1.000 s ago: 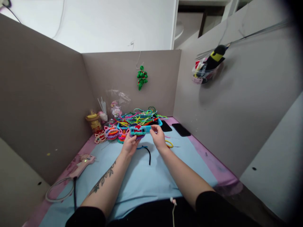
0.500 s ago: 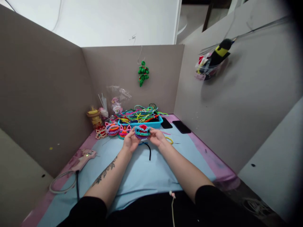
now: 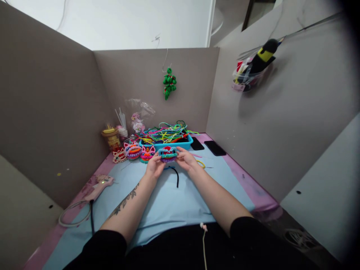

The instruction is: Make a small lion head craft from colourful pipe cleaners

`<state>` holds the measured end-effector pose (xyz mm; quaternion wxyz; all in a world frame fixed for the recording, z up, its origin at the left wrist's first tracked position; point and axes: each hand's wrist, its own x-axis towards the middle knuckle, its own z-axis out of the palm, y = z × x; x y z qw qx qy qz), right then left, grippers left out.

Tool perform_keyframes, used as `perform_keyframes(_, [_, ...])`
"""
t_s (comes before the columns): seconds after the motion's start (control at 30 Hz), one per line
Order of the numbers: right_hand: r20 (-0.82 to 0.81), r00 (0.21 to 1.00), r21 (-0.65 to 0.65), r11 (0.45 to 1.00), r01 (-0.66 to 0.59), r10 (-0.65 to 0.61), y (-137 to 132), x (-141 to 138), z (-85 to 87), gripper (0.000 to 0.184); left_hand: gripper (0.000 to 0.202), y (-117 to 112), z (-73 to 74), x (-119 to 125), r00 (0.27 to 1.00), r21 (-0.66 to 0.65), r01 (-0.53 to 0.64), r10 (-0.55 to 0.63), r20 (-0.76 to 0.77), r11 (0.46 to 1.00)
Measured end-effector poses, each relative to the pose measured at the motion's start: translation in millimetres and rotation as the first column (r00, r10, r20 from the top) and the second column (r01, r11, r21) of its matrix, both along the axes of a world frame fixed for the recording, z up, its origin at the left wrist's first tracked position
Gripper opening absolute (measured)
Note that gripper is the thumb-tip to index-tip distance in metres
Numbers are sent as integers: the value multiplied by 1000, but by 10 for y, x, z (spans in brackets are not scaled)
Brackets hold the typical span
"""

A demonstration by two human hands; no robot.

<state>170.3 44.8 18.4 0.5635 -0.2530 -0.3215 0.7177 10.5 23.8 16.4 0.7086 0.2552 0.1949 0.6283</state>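
Between my two hands I hold a small pipe-cleaner animal head (image 3: 168, 154), teal with red on top and purple below. My left hand (image 3: 155, 165) grips its left side, and my right hand (image 3: 185, 159) pinches its right side. It is raised a little above the table. Below it a black pipe cleaner (image 3: 177, 177) lies curved on the cloth, with a blue piece at its upper end. Just left of my hands stand finished-looking pipe-cleaner heads: a pink and teal one (image 3: 147, 154), a purple and orange one (image 3: 132, 150) and a cream and red one (image 3: 119, 155).
A blue tray (image 3: 181, 145) heaped with pipe cleaners stands at the back. Two dark phones (image 3: 215, 148) lie right of it, near yellow-handled scissors (image 3: 201, 164). At left rests a pink glue gun (image 3: 99, 188) with its cable. Grey partitions (image 3: 157, 86) enclose the table.
The view has shifted slightly, so everything sits a bit higher. The teal head has tipped a little in my fingers, showing less of its red mouth. Both hands keep their hold.
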Motion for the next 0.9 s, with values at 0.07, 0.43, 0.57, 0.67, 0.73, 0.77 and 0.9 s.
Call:
perform_keyframes(0.07, [29,1000,32,999,8,-9,-13,10,13,62,36,-3,-8,-6,1000,4,7,-7,-16,1000])
perform_keyframes(0.43, [241,913,311,917,249,-329,-2,-115,-83,62,33,-2,16,-43,999,-14,-27,26,-26,1000])
perform_keyframes(0.57, [431,573,702,658,272,-697,-89,-44,-25,45,31,8,34,-88,999,-41,-50,49,-7,998])
perform_keyframes(0.67, [386,411,888,453,76,-826,-169,1,25,25,29,4,24,-99,999,-29,-33,33,-14,999])
perform_keyframes(0.73, [362,360,926,377,-30,-860,-201,9,39,19,28,4,13,-100,999,-37,-27,27,-17,999])
perform_keyframes(0.77, [356,343,932,356,-66,-869,-209,10,40,17,28,5,7,-101,1000,-43,-27,27,-17,999])
perform_keyframes(0.9, [376,326,927,351,-135,-868,-194,16,23,12,31,4,-6,-94,1000,-43,-6,5,-26,999])
